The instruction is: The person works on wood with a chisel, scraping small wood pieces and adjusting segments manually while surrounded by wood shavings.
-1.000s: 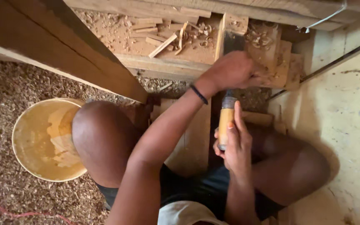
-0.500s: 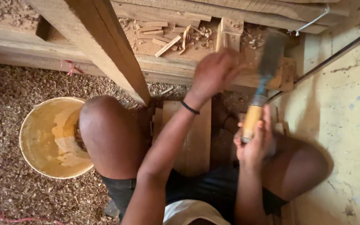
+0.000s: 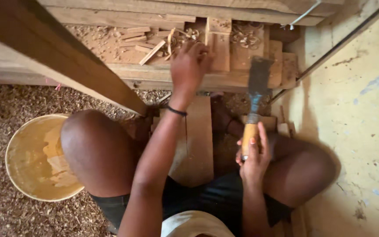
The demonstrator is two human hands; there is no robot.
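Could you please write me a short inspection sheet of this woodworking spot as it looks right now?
Surface: wooden ledge, strewn with chips.
Job's things: wide chisel, blade up; small upright block.
Clutter: offcuts, curled shavings, sawdust floor.
Grips: left hand rests at the block; right hand grips the chisel's wooden handle.
Cables: thin light cord, top right.
Surroundings: yellow basin, slanting beam, pale wall.
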